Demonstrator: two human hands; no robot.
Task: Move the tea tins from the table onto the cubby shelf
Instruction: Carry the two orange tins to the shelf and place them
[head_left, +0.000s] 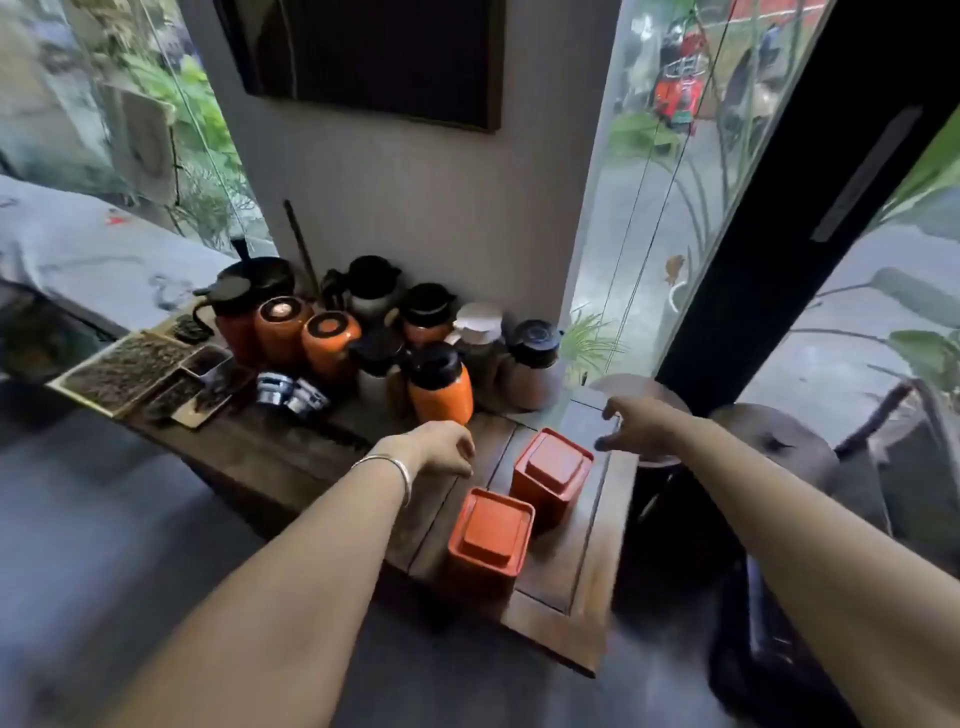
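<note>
A: From the head view, what is lying where?

B: Two square orange tea tins are standing on the dark wooden surface (587, 561), toward its near right end. The nearer tin (491, 540) is sitting close to the near edge; the farther tin (553, 480) is standing just beyond it, near but apart, with a thin gap showing between them. Both lids are sitting on.

A: And the hands?

B: The left hand (441, 447) is hovering over the surface just left of the farther tin, fingers curled loosely downward, its grip holding nothing. The right hand (641, 426) is reaching in from the right edge, thumb and fingers spread apart, its grip open and empty too. Neither one is touching a tin.

A: What else is crowding the surface?

B: A cluster of round orange canisters (441, 387) and dark-lidded jars is filling the far side against the wall, and trays of loose tea (124, 371) are lying at the far left corner.

A: So how far along is the job?

B: I would judge it is barely starting, at least for these two. Both tins are waiting on the surface, unlifted. The cubby shelf is not showing anywhere here, so I cannot tell whether any tins are already sitting on it. The hands seem to be closing in on the farther tin from both sides; lifting, carrying and placing are all remaining.
</note>
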